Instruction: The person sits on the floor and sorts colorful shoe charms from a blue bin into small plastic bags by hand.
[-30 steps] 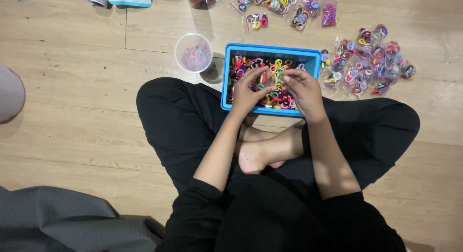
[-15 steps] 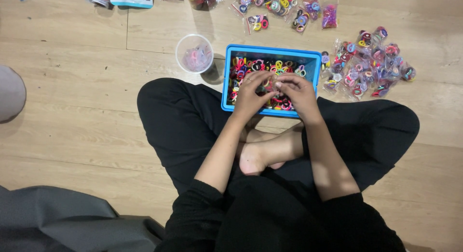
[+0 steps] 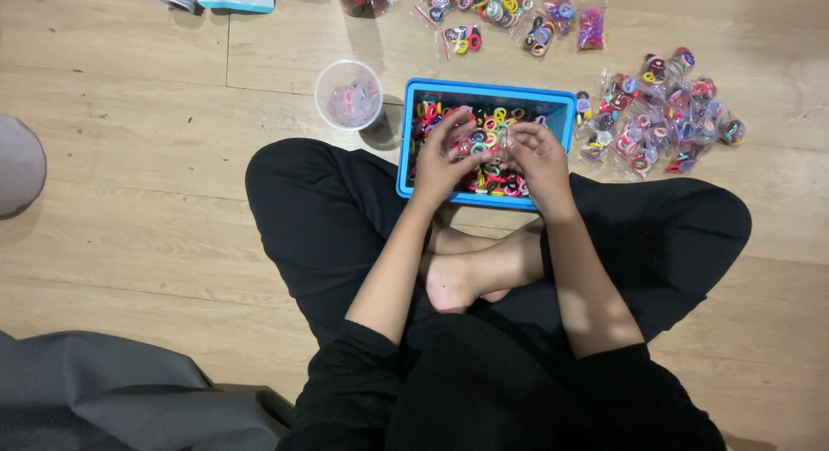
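— Hair ties point(image 3: 492, 123) fill the blue bin point(image 3: 486, 89), which sits on the wooden floor point(image 3: 129, 200) just in front of the person's crossed legs. Where are the hands?

— Both are over the bin's middle. The left hand point(image 3: 442, 161) has its fingers curled, and the fingertips seem to pinch a small clear bag point(image 3: 485, 140) with a few ties in it. The right hand point(image 3: 537, 157) meets it from the other side, fingers bent in at the same bag. How firmly either one grips, I cannot tell; the bag is small and partly hidden.

— What might go wrong?

— The bag looks thin and slippery. If it is held only at the edges, I'd judge that ties could slide out and drop back among the loose ones, or the bag could slip from the fingertips.

— Anything around the bin to worry about?

— A clear plastic cup point(image 3: 348, 94) stands just off the bin's far left corner, near the left forearm's path. A wide elbow swing could tip it. A heap of filled bags point(image 3: 661, 110) lies beside the bin's right edge, and more filled bags point(image 3: 492, 15) lie beyond its far edge. A loose tie flicked out could land among those and be hard to pick out again.
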